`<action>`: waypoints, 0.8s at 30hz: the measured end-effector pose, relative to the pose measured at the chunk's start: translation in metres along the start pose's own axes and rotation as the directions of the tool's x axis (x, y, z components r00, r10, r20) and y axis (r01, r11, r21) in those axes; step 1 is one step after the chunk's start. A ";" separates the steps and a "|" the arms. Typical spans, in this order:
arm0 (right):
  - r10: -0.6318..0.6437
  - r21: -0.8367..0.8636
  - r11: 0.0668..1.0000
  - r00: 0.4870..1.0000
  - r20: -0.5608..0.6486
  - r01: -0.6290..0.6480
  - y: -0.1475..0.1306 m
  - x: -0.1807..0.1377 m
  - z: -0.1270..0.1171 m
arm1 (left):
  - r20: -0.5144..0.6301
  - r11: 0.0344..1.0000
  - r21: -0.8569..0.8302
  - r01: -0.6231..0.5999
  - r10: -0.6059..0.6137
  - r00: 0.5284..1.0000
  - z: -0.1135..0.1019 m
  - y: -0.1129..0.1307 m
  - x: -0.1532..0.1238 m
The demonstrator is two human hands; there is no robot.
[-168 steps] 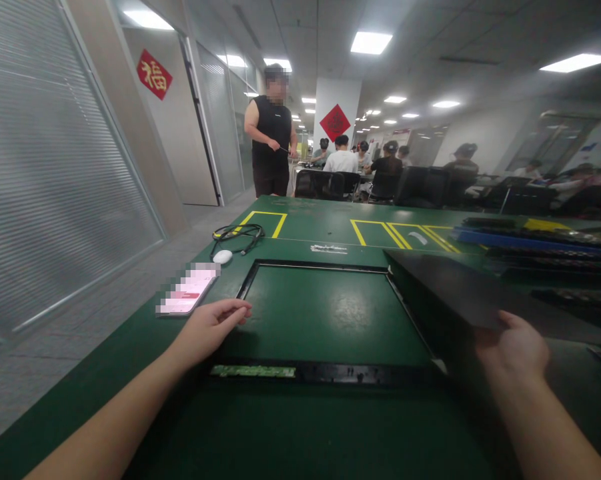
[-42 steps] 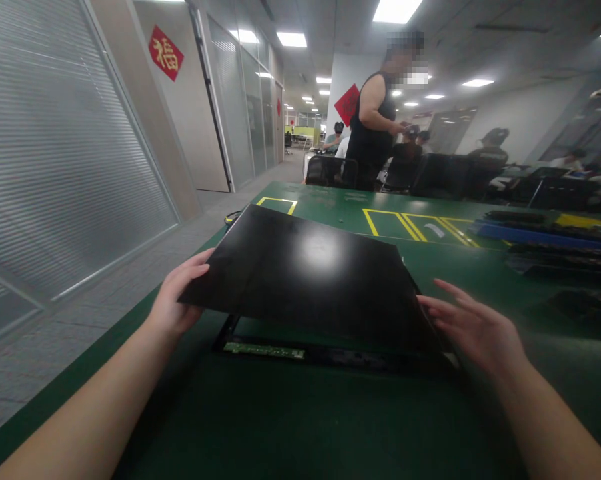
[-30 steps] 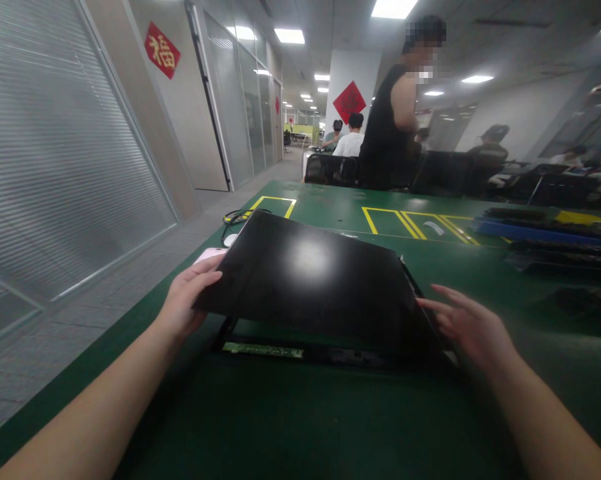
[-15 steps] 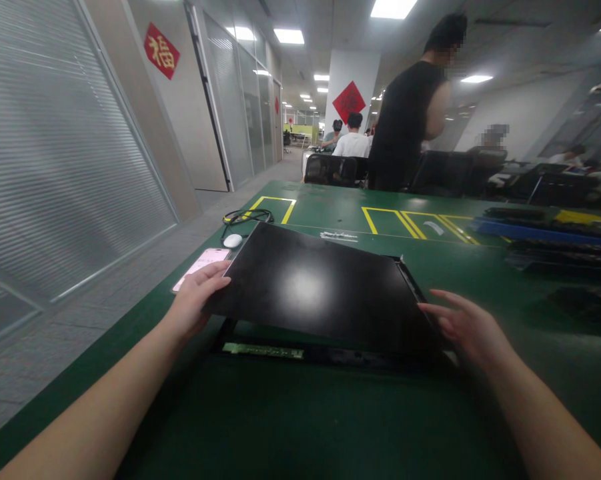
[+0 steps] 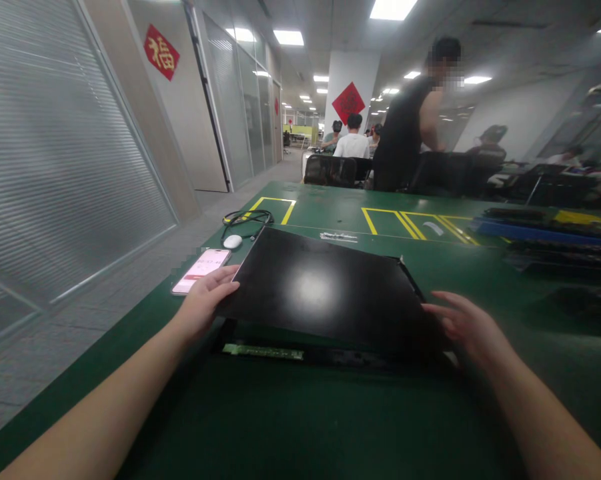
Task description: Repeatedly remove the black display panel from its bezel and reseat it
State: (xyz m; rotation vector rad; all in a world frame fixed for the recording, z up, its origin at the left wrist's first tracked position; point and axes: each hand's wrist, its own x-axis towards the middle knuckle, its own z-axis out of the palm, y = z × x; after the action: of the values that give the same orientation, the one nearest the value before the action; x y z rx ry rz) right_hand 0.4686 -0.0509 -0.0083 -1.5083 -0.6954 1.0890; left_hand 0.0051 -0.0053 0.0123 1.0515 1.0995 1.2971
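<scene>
Tilting panel (image 5: 320,287) (head view): above the black frame (image 5: 350,357), left side raised off it, right side sloping low toward its right bar; glossy face up, long axis running left to right.
Left grip (image 5: 207,300): clasping the panel's near left corner, thumb on top, over the frame's left side.
Right grip (image 5: 467,327): fingers loosely spread, tips at the panel's right edge, just right of the frame; whether it bears the panel is unclear.
Green strip (image 5: 263,351): on the frame's near bar.
Hidden: most of the frame's far bar, under the panel.
Blurred: dark stacked parts (image 5: 575,257), well right of the frame, cut off at the border.
</scene>
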 end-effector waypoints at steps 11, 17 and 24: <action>-0.101 -0.079 0.992 0.994 -0.034 0.098 0.004 0.002 -0.001 | 0.029 0.999 0.009 0.038 -0.038 0.999 0.005 -0.006 -0.001; -0.170 -0.172 0.971 0.985 -0.023 0.163 0.010 0.006 -0.002 | 0.029 0.998 0.029 0.047 -0.048 0.998 0.006 -0.007 -0.001; -0.168 -0.272 0.950 0.985 -0.038 0.152 0.004 -0.005 0.005 | 0.025 0.998 -0.005 0.067 -0.067 0.997 0.004 -0.010 0.000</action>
State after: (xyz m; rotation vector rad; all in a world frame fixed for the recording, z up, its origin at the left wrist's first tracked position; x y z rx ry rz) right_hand 0.4613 -0.0535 -0.0104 -1.6741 -0.9354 0.8473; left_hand 0.0109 -0.0057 0.0032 1.0156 1.1021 1.2302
